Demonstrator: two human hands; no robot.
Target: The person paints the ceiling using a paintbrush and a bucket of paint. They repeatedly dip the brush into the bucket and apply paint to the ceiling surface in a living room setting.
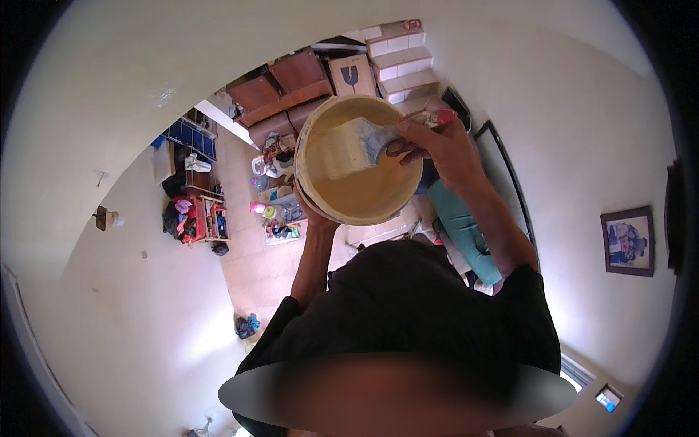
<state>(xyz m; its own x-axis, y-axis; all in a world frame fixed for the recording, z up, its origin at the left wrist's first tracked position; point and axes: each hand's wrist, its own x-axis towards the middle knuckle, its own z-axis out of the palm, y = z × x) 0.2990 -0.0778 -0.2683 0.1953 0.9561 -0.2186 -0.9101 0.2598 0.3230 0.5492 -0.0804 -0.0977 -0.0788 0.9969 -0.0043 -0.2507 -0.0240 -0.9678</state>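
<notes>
Bucket [301,164] is held up in front of the person, between the two hands. The left hand [319,213] grasps it at the near left side; most of its fingers are hidden by the wall of the bucket. The right hand [439,151] pinches the handle of a wide brush [348,149] between thumb and fingers, above the right part of the rim. The brush points to the left, over the opening, and its bristles are coated with pale yellow paint. More yellow paint [368,195] is inside the bucket; I cannot tell whether the bristles touch it. Lower down, beyond the hands, there are a cardboard box [353,75] and some stairs [403,64]. A teal sofa [462,226] is below the right forearm, and a framed picture [628,242] hangs on the wall well to the right of the right hand.
</notes>
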